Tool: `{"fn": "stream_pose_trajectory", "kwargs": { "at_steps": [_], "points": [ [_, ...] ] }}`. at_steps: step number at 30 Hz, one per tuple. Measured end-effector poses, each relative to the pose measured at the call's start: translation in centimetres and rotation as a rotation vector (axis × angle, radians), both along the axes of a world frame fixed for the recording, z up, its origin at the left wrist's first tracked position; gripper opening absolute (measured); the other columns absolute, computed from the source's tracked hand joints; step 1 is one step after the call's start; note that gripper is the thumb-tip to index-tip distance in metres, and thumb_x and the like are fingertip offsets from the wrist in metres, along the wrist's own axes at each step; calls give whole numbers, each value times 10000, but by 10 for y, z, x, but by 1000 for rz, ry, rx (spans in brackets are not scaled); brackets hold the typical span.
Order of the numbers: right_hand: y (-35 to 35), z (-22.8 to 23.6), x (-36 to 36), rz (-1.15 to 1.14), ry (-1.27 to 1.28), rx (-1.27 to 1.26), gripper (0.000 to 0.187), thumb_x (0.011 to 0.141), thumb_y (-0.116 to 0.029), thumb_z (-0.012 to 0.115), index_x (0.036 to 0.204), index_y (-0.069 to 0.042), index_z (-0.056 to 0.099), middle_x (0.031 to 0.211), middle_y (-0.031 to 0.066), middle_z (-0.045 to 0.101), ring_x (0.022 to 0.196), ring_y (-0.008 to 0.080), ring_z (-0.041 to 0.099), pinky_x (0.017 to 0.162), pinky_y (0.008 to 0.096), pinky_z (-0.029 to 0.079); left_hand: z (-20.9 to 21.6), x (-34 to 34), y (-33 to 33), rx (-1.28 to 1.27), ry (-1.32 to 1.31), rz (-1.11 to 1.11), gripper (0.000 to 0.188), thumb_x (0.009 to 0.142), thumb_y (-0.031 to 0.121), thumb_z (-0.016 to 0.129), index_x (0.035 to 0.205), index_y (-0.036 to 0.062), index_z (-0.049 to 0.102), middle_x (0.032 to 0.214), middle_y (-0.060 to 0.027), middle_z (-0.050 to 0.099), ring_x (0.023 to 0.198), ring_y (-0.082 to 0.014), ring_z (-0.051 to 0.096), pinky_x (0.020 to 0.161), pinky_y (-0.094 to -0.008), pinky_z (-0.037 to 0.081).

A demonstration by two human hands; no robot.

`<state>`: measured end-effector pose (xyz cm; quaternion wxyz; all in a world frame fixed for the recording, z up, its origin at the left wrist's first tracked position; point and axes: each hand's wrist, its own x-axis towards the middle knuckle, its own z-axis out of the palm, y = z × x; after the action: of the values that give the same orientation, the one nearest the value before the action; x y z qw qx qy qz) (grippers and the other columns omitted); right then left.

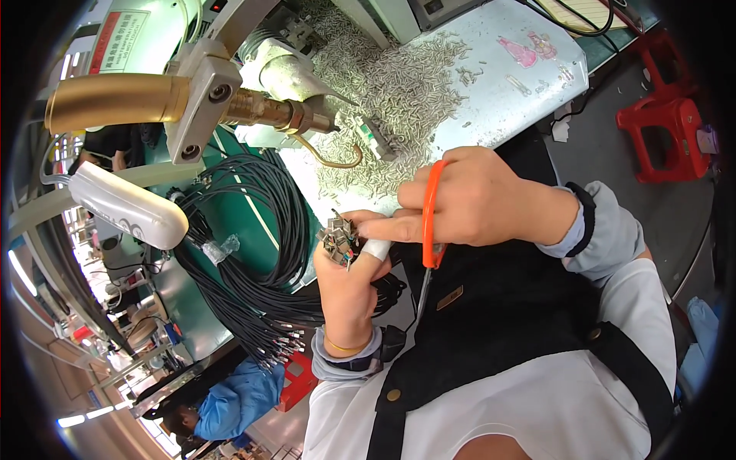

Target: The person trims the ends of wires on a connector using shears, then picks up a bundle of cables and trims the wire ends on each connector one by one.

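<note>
My left hand (346, 295) is closed around a bunch of small metal cable connectors (338, 239), with bits of coloured wire showing among them. White tape wraps its thumb. My right hand (483, 199) has its fingers curled through the orange handle of a pair of scissors (433, 211). The thin metal blade points down, away from the connectors, toward my black apron. The right index finger reaches across and touches the bunch beside my left thumb. Black cables (268, 287) lie coiled left of my left hand; whether they join the held connectors is hidden.
Many small metal pieces (399, 84) cover the white work surface (498, 100). A machine with a gold-coloured arm (123, 103) and thin nozzle hangs above them. A white lamp (126, 205) sits at left. Red stools (667, 130) stand at right. Another person in blue (241, 399) is at lower left.
</note>
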<state>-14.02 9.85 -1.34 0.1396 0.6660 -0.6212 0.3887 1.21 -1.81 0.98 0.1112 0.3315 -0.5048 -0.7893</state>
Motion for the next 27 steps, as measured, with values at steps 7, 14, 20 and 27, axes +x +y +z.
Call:
{"fn": "stream_pose_trajectory", "kwargs": {
  "at_steps": [7, 14, 20, 27],
  "points": [
    [0, -12, 6, -40, -144, 12, 252, 680, -126, 646, 930, -123, 615, 608, -31, 495, 476, 105, 501, 437, 218, 382, -5, -8, 19, -696, -77, 102, 247, 726, -82, 580, 955, -20, 512, 796, -23, 521, 641, -69, 490, 581, -174, 394],
    [1, 3, 12, 231, -1640, 371, 131, 705, -21, 599, 830, -46, 568, 659, 47, 565, 542, 152, 576, 476, 245, 427, -12, -13, 21, -876, 60, 74, 240, 677, -95, 625, 894, -18, 556, 777, -37, 542, 676, -101, 512, 621, -207, 408],
    [11, -7, 33, -122, -596, 202, 48, 803, -41, 535, 827, -2, 519, 672, 28, 558, 583, 115, 577, 520, 230, 442, -19, -11, 23, -1138, 79, 50, 233, 662, -100, 634, 872, -20, 573, 749, -62, 542, 651, -140, 514, 601, -241, 411],
    [4, -15, 32, 4, -1217, 218, 47, 849, -57, 484, 845, -10, 489, 724, 29, 532, 640, 101, 554, 596, 226, 454, -17, -15, 20, -1328, 137, -10, 189, 710, -88, 577, 882, -31, 525, 744, -45, 520, 590, -99, 456, 559, -200, 378]
  ]
}}
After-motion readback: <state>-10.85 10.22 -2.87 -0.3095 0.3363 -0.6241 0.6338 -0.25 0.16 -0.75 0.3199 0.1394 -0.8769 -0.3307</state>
